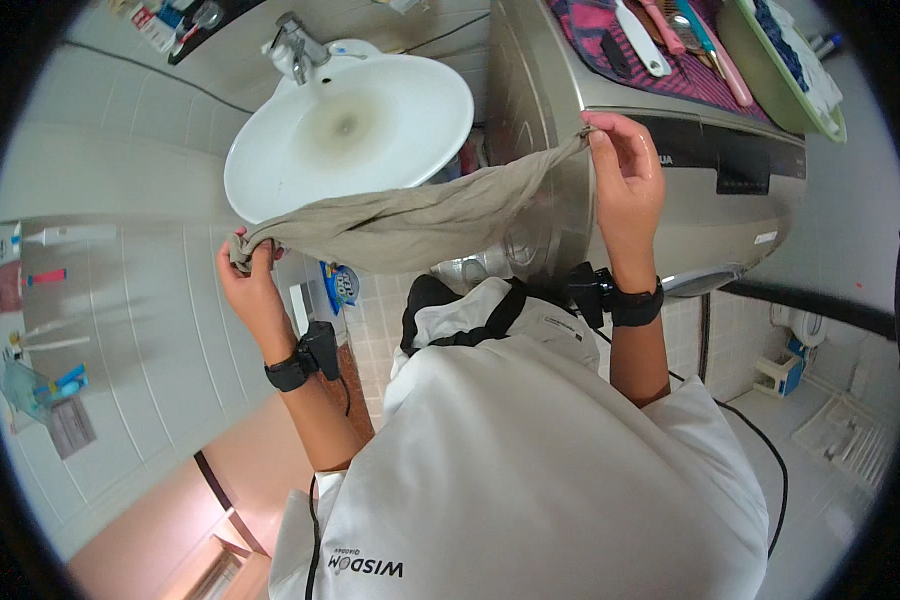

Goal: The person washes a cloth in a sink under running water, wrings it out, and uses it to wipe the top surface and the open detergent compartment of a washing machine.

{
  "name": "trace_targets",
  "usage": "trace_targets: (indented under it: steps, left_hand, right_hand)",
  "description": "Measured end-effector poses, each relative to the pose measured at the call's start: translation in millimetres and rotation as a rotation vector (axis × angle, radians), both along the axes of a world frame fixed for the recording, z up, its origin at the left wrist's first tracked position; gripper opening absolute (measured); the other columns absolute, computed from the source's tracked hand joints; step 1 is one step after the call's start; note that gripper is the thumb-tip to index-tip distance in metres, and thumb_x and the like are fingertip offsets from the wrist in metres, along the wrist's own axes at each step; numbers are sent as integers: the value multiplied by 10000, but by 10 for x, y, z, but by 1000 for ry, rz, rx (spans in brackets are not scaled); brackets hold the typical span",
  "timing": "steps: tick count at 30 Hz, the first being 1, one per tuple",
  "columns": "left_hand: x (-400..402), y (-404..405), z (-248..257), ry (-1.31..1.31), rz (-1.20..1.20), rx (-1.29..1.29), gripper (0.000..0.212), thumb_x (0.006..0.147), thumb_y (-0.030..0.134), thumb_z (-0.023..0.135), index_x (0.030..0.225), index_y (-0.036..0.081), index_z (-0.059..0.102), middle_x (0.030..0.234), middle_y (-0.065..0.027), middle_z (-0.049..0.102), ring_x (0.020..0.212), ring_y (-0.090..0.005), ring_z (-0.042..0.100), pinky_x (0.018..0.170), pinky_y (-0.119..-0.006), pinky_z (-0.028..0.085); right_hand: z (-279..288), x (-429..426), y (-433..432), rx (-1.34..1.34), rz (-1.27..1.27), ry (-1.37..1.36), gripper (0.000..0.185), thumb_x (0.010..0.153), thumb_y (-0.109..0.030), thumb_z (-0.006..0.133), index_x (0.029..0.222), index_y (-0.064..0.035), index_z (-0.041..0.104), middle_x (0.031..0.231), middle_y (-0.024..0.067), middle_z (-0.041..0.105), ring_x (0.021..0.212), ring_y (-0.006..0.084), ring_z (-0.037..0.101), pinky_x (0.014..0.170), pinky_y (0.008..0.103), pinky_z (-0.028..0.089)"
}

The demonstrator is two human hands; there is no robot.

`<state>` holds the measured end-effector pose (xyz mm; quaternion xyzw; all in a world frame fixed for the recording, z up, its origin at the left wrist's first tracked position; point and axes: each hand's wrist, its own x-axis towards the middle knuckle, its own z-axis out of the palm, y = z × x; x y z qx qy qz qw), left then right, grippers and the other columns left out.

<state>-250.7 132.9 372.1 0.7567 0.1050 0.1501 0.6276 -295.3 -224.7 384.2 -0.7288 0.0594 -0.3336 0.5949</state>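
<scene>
A long greyish-brown cloth hangs stretched between my two hands, sagging and folded along its length. My left hand grips its bunched end beside the near left rim of a white washbasin. The other end is pinched between the thumb and fingers of my right hand, in front of the corner of a washing machine. Cloudy brownish water lies in the bottom of the basin, and a chrome faucet stands at its back. Both wrists wear black straps with small devices.
On the washing machine, a pink and dark patterned mat bears combs and brushes, next to a green basin holding cloths. A blue packet is below the washbasin. Toothbrushes and holders line the left wall. Black cables hang beside both arms.
</scene>
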Motion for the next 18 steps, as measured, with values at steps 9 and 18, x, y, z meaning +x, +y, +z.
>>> trace_targets:
  steps: [9,18]
  left_hand:
    - [193,369,-162,-141,20,-270,691,856,187,661,1400,2,276,1329,-175,423,1220,-254,438,1042,-392,322]
    - [12,-1152,-38,-58,-526,103,389,815,157,699,1162,36,575,1156,-108,593,1026,-199,568,869,-325,461]
  right_hand:
    - [325,121,308,151,304,36,141,874,-2,576,1011,10,606,1003,37,596,928,91,566,839,235,457]
    - [184,497,840,367,713,158,144,900,-40,560,1030,8,597,983,30,601,907,86,568,821,235,468]
